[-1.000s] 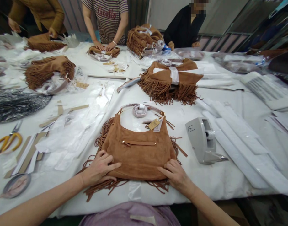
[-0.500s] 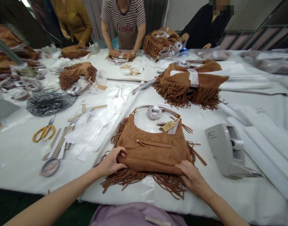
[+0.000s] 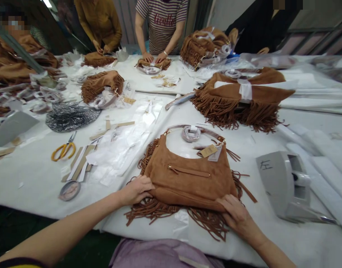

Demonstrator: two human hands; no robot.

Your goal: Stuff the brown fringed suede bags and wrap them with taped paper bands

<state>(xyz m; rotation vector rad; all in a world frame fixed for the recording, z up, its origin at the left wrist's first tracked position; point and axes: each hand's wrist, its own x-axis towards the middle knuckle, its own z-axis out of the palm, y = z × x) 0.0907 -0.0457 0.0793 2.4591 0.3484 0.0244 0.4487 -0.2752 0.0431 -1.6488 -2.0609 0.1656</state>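
A brown suede handbag [image 3: 187,186] with long fringes lies on the white-covered table in front of me. Its wrapped handle curves away at the top, with a coiled, wrapped strap [image 3: 190,133] inside the curve. A tan hang tag [image 3: 209,150] hangs by the right handle end, and a zip pocket crosses the front. My left hand [image 3: 138,189] is closed on the bag's lower left corner. My right hand [image 3: 235,212] grips the lower right corner, fingers on top and the thumb hidden.
A grey tape dispenser [image 3: 285,186] stands to the right. On the left lie yellow-handled scissors [image 3: 63,150], a tape roll [image 3: 69,190], card strips and white paper sheets [image 3: 115,149]. Another fringed bag [image 3: 240,98] lies behind. Several people [image 3: 162,26] work across the table.
The whole view has shifted, so things sit further right. My left hand's fingers have closed over the bag's corner; my right hand keeps its grip.
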